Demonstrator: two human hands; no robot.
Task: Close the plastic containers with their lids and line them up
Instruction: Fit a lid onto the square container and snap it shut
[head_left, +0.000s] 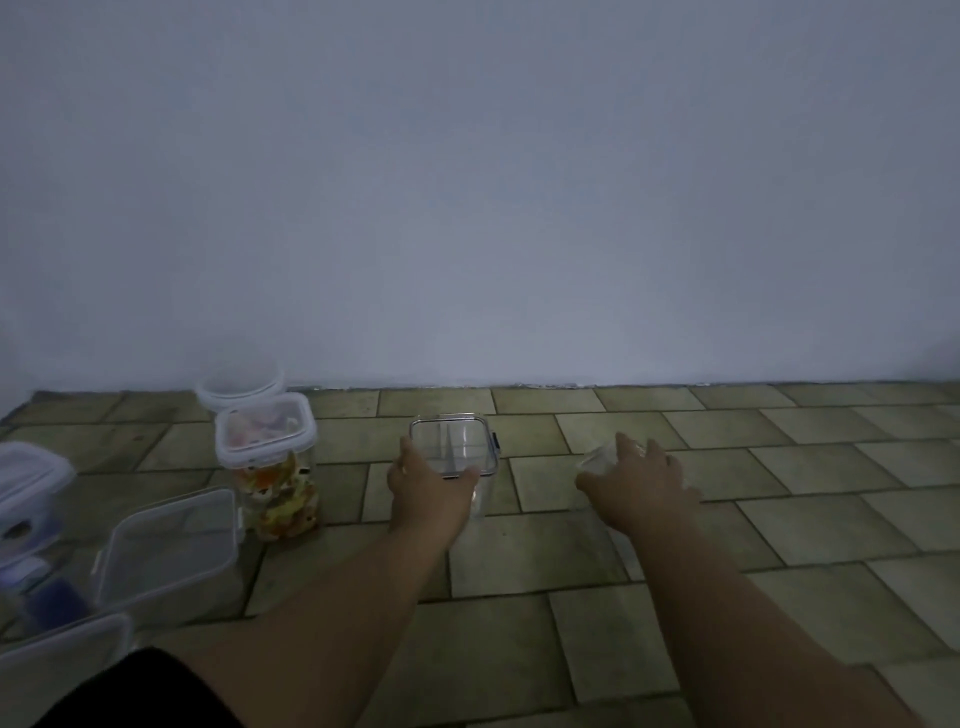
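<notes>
On the tiled floor (571, 613) stands a clear square container (457, 441) with a dark-edged lid. The left grip (428, 480) clasps its near rim. Right of it, the right grip (641, 483) curls over a small clear piece (595, 460), too blurred to identify. Left of the container stands a tall lidded jar (267, 452) with colourful contents, with a round tub (239, 387) behind the jar. Flat lidded boxes (171, 545) lie further left and nearer the camera.

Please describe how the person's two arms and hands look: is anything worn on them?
Both forearms are bare: no sleeves, gloves or watch show near the left hand or the right hand. Rings cannot be told in this dim picture. Black cloth at the bottom edge, beside the left arm, may be clothing.
</notes>
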